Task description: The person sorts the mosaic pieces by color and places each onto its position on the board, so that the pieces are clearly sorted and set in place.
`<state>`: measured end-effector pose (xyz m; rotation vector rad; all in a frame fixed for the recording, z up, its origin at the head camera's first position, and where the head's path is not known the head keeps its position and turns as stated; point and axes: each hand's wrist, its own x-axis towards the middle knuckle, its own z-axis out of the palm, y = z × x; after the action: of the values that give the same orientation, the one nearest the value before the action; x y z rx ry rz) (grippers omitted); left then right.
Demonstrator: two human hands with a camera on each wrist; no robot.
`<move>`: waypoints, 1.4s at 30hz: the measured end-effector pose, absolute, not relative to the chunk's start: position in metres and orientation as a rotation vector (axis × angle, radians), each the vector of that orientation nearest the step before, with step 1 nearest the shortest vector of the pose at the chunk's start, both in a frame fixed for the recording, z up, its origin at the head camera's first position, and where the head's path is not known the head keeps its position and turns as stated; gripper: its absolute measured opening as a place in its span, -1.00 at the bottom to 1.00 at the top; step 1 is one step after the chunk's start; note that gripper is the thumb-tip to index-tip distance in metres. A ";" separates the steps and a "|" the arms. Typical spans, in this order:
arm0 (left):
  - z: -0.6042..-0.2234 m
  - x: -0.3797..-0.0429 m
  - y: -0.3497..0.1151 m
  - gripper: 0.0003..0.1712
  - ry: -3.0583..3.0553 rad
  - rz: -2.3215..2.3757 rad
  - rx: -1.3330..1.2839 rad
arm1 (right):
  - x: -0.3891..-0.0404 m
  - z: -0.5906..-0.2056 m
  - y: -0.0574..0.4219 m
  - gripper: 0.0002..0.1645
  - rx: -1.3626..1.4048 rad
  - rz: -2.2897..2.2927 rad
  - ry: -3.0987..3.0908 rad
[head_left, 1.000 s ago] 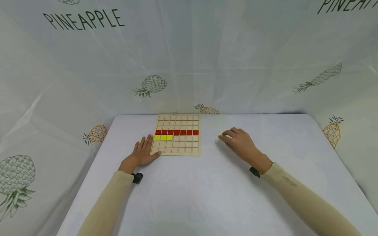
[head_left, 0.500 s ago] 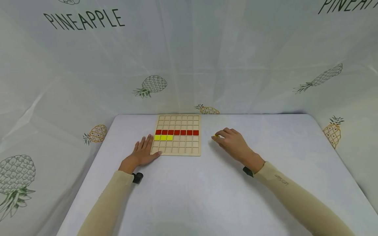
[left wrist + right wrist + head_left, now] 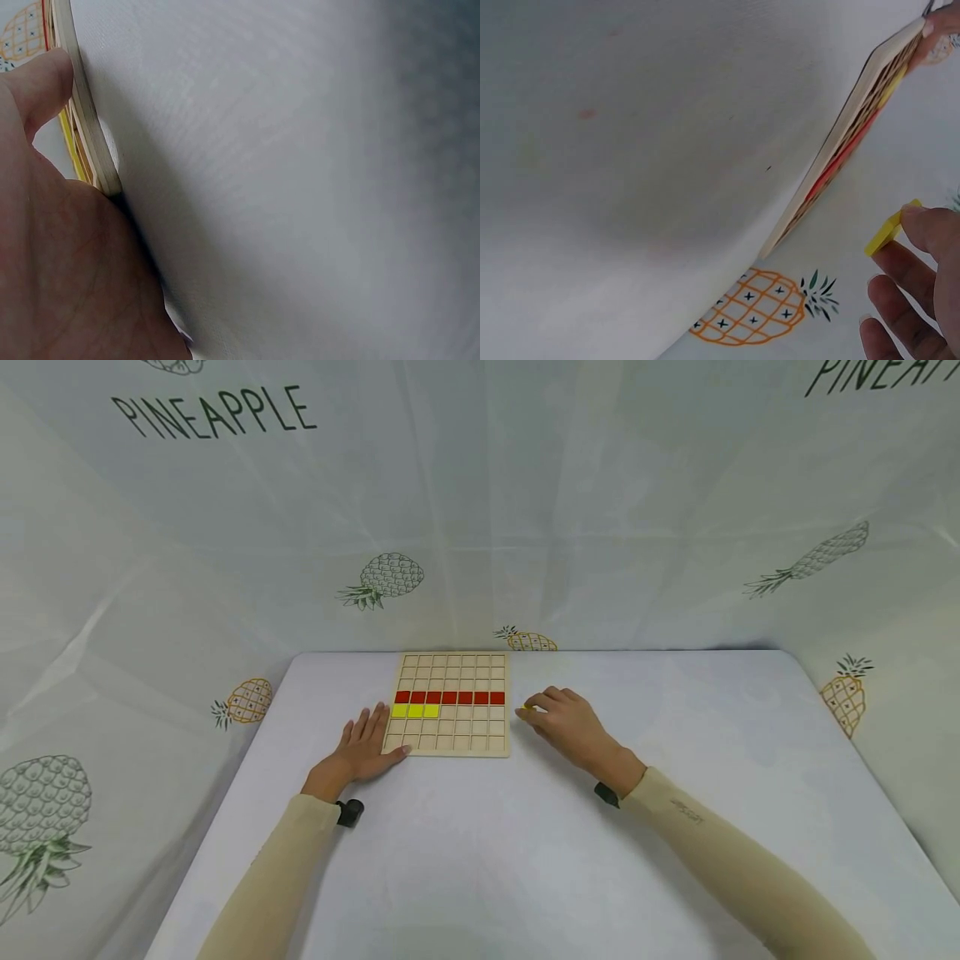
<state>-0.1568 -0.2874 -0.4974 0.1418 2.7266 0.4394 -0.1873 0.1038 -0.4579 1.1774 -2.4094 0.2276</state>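
Observation:
A wooden grid board (image 3: 457, 739) lies toward the back of the table. One full row holds red square tiles (image 3: 449, 697), and the row nearer the person has three yellow tiles (image 3: 416, 711) at its left end. My left hand (image 3: 363, 750) rests at the board's near left corner with fingers spread, the thumb over the front edge. Just off the board's right side, my right hand (image 3: 572, 727) pinches a yellow square tile (image 3: 886, 231) between thumb and index finger, above the table. Its other fingers are loosely bent in the right wrist view.
A white cloth covers the table (image 3: 480, 860). Behind it hangs a pale curtain (image 3: 637, 527) with printed pineapples and lettering, meeting the table's back edge just beyond the board. Each wrist carries a small dark camera.
My right hand has moved left with the yellow tile, from well right of the board to close by its right edge. The left hand and the board have stayed put.

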 end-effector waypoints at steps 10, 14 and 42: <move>-0.500 -0.159 -0.289 0.19 2.728 0.436 0.139 | -0.192 -0.460 0.081 -0.64 1.216 0.215 -2.392; -0.500 -0.159 -0.290 0.19 2.729 0.435 0.141 | -0.194 -0.459 0.073 -0.66 1.218 0.213 -2.382; -0.502 -0.158 -0.289 0.18 2.741 0.420 0.142 | -0.203 -0.461 0.008 -0.71 1.250 0.219 -2.407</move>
<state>-0.1581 -0.2888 -0.5018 0.1418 2.7405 0.4199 -0.2029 0.0078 -0.4607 1.2501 -2.4070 0.2187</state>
